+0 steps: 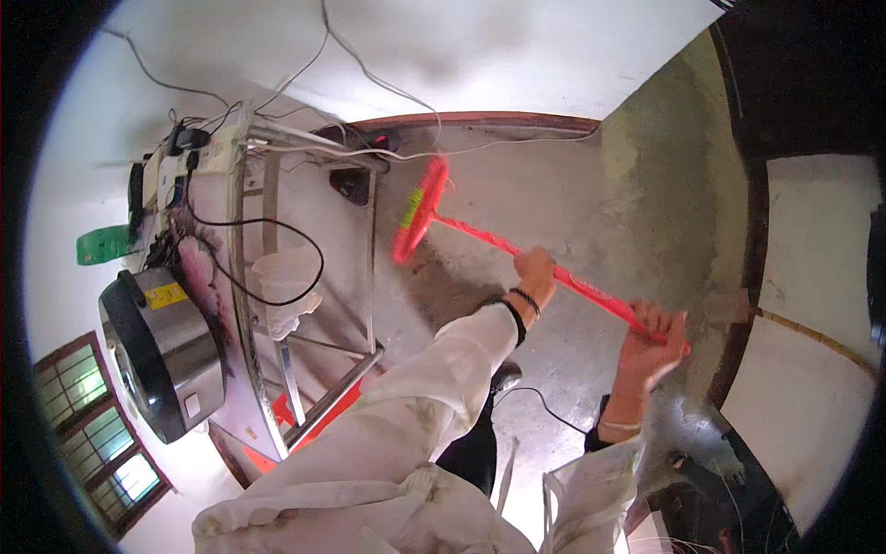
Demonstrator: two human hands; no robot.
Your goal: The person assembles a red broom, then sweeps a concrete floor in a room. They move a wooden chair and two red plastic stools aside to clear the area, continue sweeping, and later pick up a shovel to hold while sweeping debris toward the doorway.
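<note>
While gripped two-handed, pink broom [517, 249], green-flecked bristles

The broom [434, 217] at frame centre looks like glossy pink plastic, with bristles of pink and green plastic fibre. The floor [572, 212] under it is rough, matt grey concrete, stained darker in patches. At left, the table [277, 305] has a frame of dull brushed metal, and the cooker [161, 355] on it wears a shiny steel shell with a glossy black lid. The sleeves [434, 388] at the lower centre are matt white cloth, smudged. The wall [480, 46] along the top is smooth, matt white plaster.
</note>
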